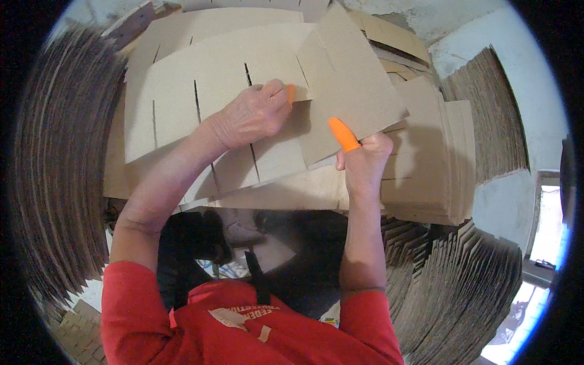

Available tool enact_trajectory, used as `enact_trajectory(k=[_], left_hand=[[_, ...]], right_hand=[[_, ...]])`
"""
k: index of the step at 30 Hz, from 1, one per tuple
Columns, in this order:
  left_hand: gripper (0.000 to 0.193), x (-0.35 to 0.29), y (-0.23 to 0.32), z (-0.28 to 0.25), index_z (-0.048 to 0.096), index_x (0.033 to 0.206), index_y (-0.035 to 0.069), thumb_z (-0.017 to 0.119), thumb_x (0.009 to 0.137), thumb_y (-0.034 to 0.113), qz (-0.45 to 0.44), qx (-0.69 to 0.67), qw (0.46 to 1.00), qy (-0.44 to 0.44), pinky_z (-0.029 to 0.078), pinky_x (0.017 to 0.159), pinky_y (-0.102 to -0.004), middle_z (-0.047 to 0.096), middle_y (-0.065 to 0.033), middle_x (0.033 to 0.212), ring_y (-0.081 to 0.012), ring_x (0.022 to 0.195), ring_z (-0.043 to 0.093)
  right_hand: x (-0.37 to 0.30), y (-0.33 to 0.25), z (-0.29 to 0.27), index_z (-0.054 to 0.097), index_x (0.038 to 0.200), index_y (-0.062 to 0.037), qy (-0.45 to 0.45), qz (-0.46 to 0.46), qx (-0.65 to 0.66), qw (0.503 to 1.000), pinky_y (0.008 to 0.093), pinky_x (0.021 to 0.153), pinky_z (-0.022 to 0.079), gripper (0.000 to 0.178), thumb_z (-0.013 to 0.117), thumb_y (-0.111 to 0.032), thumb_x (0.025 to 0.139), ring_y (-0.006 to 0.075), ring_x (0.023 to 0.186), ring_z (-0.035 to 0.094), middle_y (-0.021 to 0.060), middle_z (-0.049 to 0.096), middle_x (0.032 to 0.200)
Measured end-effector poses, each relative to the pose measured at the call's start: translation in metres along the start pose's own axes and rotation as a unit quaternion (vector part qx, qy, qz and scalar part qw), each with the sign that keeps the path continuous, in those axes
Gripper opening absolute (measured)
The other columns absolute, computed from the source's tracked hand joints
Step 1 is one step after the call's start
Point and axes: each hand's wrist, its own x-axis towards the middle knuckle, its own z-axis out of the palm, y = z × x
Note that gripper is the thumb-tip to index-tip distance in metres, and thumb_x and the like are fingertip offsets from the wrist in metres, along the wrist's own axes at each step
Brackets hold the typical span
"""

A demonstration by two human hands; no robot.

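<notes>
Here your left hand [252,115] lies knuckles up on the top sheet [207,79], fingers curled together and pressing its near edge; an orange cot [291,92] shows on one fingertip. Your right hand [364,164] is closed loosely, thumb raised in a second orange thumb cot [344,134], which touches the lower edge of the flap [350,91] folded up from the same sheet. Whether the fingers pinch the card, you cannot tell. The slotted sheet sits on a stack [420,182] of flat cardboard in front of you. Taller piles [55,158] of card stand on edge to your left and lower right [462,274]. Red sleeves [134,304] cover your upper arms.
</notes>
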Motion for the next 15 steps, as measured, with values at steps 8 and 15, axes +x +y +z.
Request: enact_trajectory(k=[8, 15], left_hand=[[0.024, -0.001, 0.067, -0.025, 0.057, 0.09, -0.001, 0.064, 0.075, 0.015, 0.021, -0.216, 0.976, -0.026, 0.052, 0.068, -0.0362, 0.053, -0.0126, 0.087, -0.0253, 0.081, 0.055], [0.063, -0.013, -0.036, 0.006, 0.059, 0.121, 0.005, 0.075, 0.074, 0.044, -0.131, -0.192, 0.956, 0.177, 0.048, 0.078, -0.0405, 0.064, -0.0108, 0.11, -0.0308, 0.09, 0.058]], right_hand=[[0.01, 0.031, -0.002, 0.062, 0.078, 0.0054, 0.093, -0.116, -0.081, 0.986, 0.0246, 0.036, 0.034, 0.015, 0.05, 0.014, 0.074, 0.0087, 0.042, 0.046, 0.0089, 0.063, 0.073], [-0.002, 0.017, -0.004, 0.068, 0.095, 0.004, 0.079, -0.072, -0.031, 0.994, 0.0289, 0.075, 0.047, 0.018, 0.073, -0.004, 0.079, 0.0108, 0.081, 0.059, 0.0078, 0.07, 0.09]])
